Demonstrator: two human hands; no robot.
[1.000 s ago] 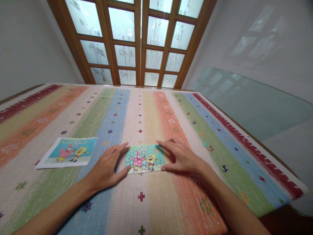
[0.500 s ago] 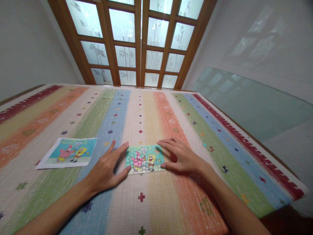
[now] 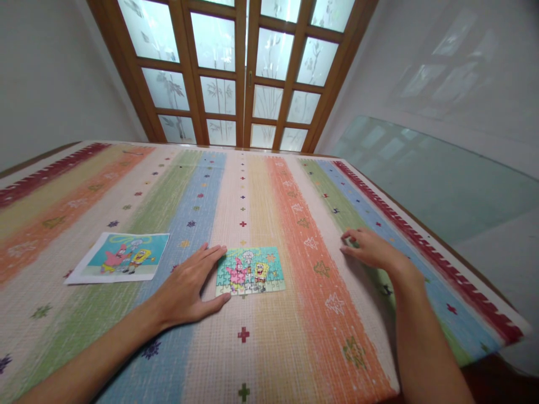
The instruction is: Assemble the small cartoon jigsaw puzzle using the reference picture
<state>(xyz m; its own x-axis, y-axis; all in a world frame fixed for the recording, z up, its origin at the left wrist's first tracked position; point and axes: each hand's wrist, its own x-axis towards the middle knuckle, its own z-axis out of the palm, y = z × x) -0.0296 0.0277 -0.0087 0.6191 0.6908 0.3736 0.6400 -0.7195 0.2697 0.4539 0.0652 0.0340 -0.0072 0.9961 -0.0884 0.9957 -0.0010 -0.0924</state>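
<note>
A small cartoon jigsaw puzzle [image 3: 248,272] lies flat on the tablecloth, its pieces joined into a rectangle. One piece-shaped gap [image 3: 270,257] near its upper right shows the orange cloth beneath. My left hand [image 3: 196,283] rests at the puzzle's left side, thumb and fingers spread, their tips at its lower and upper left corners. Off to the right, my right hand [image 3: 368,247] has its fingertips closed around a teal puzzle piece [image 3: 353,243], which they mostly cover.
A printed picture [image 3: 126,257] of the same cartoon scene lies left of my left hand. The striped tablecloth [image 3: 261,196] spreads over the table. Wooden doors [image 3: 244,73] with frosted panes stand beyond the far edge, and a glass panel [image 3: 421,168] leans along the right wall.
My right hand has left the puzzle's right edge and moved right to the loose teal piece, closing its fingertips there. My left hand stays at the puzzle's left side.
</note>
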